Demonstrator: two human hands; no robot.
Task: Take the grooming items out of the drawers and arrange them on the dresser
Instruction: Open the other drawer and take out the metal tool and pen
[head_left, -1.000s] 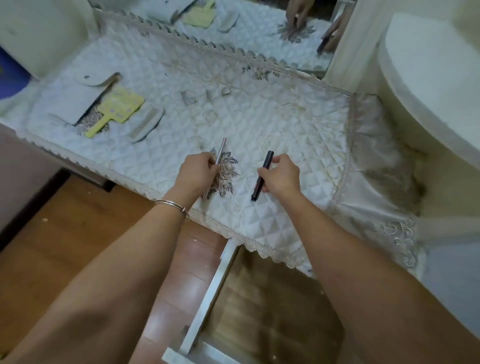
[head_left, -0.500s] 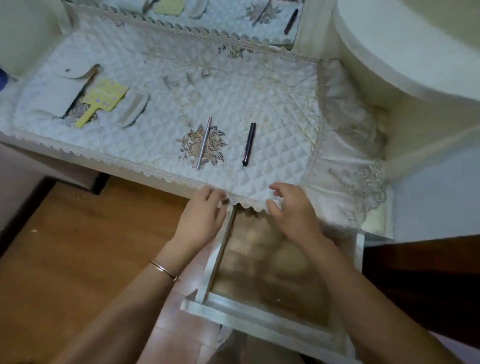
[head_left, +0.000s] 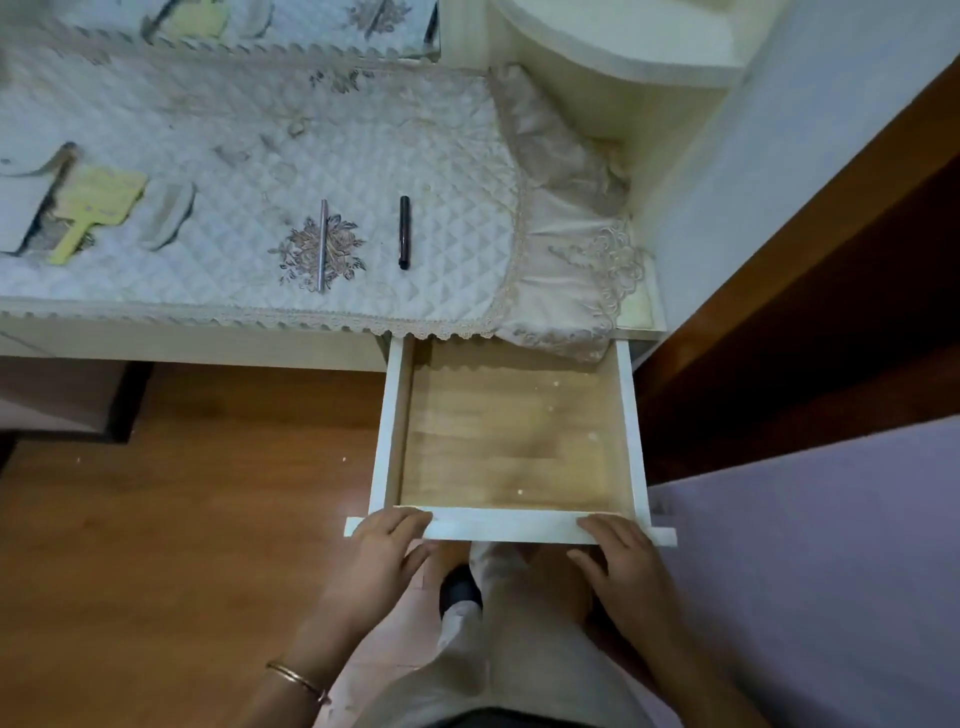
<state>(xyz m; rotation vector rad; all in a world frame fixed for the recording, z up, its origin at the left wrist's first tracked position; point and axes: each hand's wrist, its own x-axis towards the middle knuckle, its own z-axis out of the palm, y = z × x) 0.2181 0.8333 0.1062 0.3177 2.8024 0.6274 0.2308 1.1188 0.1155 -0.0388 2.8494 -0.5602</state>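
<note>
A white drawer (head_left: 387, 431) stands pulled out below the dresser, its wooden bottom bare. My left hand (head_left: 382, 558) rests on the left end of the drawer's front panel and my right hand (head_left: 621, 564) on its right end, fingers on the top edge. On the quilted dresser cloth (head_left: 441, 171) lie a thin silver stick (head_left: 322, 244) and a black pen-like tube (head_left: 404, 232), side by side. Further left lie a yellow hand mirror (head_left: 96, 208), a pale comb (head_left: 169, 213) and a white pouch (head_left: 21, 208).
A mirror (head_left: 234, 23) stands at the back of the dresser. A rounded white shelf (head_left: 623, 41) rises at the right, with a dark wooden frame (head_left: 805, 291) and a lilac bed surface (head_left: 831, 545) beside the drawer. Wooden floor (head_left: 182, 493) lies to the left; my legs are below.
Both hands let go of the silver stick and black tube on the cloth, drew back from the dresser edge and came down onto the drawer's front panel. The view tilted downward.
</note>
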